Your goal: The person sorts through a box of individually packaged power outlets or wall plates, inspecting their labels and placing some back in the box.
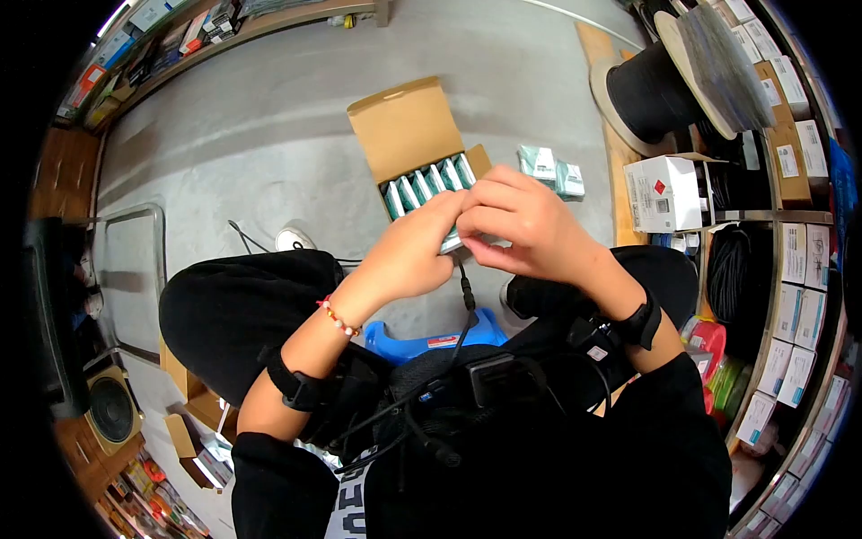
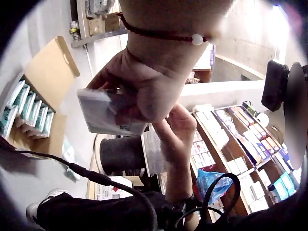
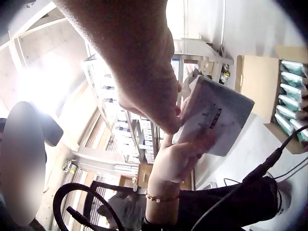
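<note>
My left hand (image 1: 406, 250), with a beaded bracelet at its wrist, holds a flat white packet (image 3: 219, 118) that has small dark print on its face. In the left wrist view the same packet (image 2: 103, 113) juts out from under the left fingers. My right hand (image 1: 530, 220) meets it from the other side, fingers curled, and pinches at the packet's end, where a thin loose flap (image 3: 193, 83) sticks up. Beyond the hands, an open cardboard box (image 1: 409, 135) on the floor contains a row of similar white-and-green packets (image 1: 426, 186).
To the right of the box lie more white-and-green packets (image 1: 552, 171) on the grey floor. A large cable reel (image 1: 651, 90) and a white carton (image 1: 664, 193) stand by the right-hand shelves. A blue plastic stool (image 1: 386, 341) is below, and a black cable (image 1: 467, 292) hangs near the hands.
</note>
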